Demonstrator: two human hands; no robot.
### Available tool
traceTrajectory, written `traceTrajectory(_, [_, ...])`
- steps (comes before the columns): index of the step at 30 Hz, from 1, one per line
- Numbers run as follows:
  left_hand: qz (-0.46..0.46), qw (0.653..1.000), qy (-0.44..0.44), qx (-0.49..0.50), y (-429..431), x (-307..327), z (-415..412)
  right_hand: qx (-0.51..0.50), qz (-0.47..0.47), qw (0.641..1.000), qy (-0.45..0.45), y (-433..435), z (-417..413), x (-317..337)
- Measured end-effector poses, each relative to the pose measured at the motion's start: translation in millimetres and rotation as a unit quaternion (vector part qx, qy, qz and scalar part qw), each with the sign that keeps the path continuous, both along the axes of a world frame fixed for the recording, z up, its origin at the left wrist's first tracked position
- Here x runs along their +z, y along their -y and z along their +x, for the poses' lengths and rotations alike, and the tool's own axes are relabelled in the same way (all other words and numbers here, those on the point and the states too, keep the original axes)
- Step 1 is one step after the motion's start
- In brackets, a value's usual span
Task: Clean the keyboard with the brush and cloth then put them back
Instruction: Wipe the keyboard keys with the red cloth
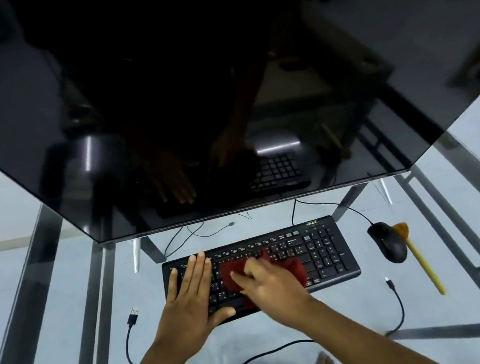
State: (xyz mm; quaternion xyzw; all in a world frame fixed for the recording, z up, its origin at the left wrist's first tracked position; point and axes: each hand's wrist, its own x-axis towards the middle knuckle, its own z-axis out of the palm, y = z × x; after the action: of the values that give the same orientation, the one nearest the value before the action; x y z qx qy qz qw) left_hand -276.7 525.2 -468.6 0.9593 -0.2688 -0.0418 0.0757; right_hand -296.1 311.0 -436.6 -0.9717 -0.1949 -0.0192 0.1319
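Dark monitor (220,92) fills 12 o'clock, over the glass table (357,304). We log the keyboard (319,251) lying at centre.

Left hand (190,300): flat on the keyboard's 9 o'clock half, fingers straight and close together, thumb out over the near edge.

Right hand (271,285): on the red cloth (294,270), mid-keyboard. It is blurred, so we cannot tell whether the fingers press flat or curl into the fabric.

Mouse (387,242): 3 o'clock of the keyboard. The brush (422,261) lies on the glass just beyond it, bristles toward 12 and handle toward 5.
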Motion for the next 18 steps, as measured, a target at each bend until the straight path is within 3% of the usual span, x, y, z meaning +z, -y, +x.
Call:
traceTrajectory(5, [-0.005, 1.0, -0.004, 0.008, 8, 6, 2, -0.198, -0.027, 0.978, 0.05, 37, 11, 1])
traceTrajectory(10, [-0.009, 1.0, -0.022, -0.02, 34, 6, 4, -0.041, -0.048, 0.997, 0.051, 13, -21, -12])
traceTrajectory(12, [-0.004, 0.999, -0.015, -0.035, 43, 8, 7, -0.079, -0.04, 0.994, 0.06, 31, -12, -11])
traceTrajectory(16, [0.001, 0.998, -0.002, -0.055, 54, 12, 12, -0.264, -0.016, 0.962, 0.064, 79, 10, -11])
traceTrajectory(18, [0.0, 0.998, 0.0, -0.059, 59, 12, 13, -0.273, -0.011, 0.96, 0.065, 82, 9, -12])
